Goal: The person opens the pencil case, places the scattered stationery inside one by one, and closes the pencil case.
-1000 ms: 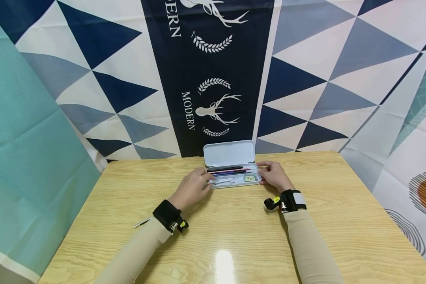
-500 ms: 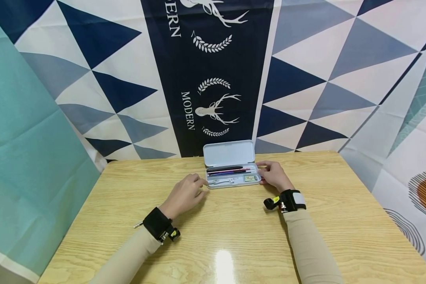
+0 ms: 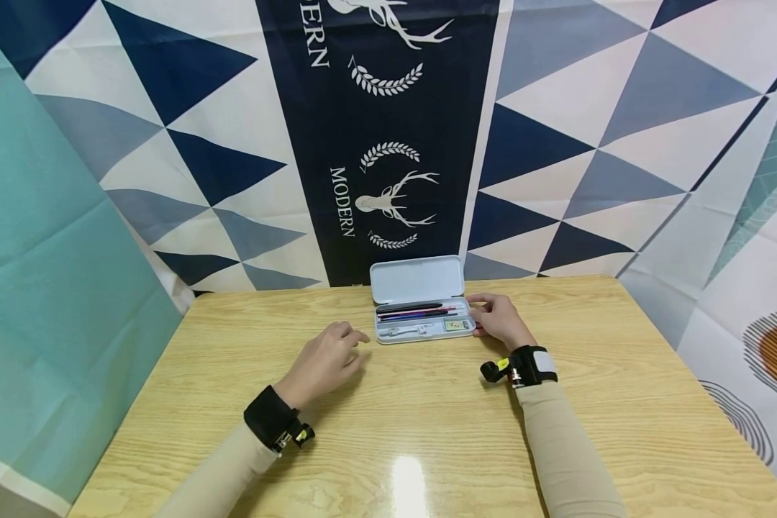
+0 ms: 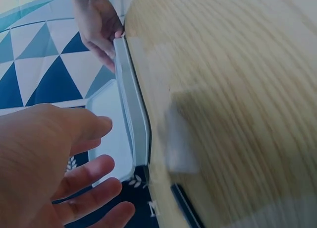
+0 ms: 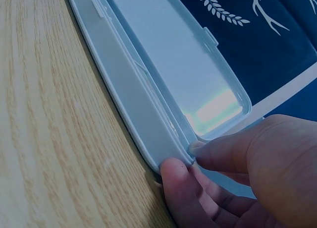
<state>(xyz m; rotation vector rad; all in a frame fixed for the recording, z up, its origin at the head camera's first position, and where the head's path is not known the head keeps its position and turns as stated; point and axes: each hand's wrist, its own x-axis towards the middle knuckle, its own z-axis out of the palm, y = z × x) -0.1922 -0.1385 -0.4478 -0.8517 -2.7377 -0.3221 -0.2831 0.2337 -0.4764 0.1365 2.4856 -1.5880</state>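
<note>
A pale blue pencil case (image 3: 425, 341) lies at the back of the table, its lid (image 3: 417, 280) raised. Several pens (image 3: 411, 314) fill its rear compartment. The front one holds a slim white and grey item (image 3: 404, 331) and a small yellow-green block (image 3: 456, 325). My right hand (image 3: 501, 320) grips the case's right end; in the right wrist view the thumb (image 5: 218, 153) is at the rim and a finger (image 5: 174, 176) lies against the corner. Left of the case, apart from it, my left hand (image 3: 320, 360) holds nothing, its fingers (image 4: 94, 176) loosely bent and spread.
A dark pencil-like stick (image 4: 187, 205) lies on the wooden table (image 3: 427, 417), seen in the left wrist view; in the head view it is hidden by the left arm. A patterned cloth (image 3: 233, 144) hangs right behind the table's back edge.
My left hand has let go of the pencil case's left end and drawn back left and toward me, the forearm now covering the pencil-like stick. The right hand and the case have stayed put.
</note>
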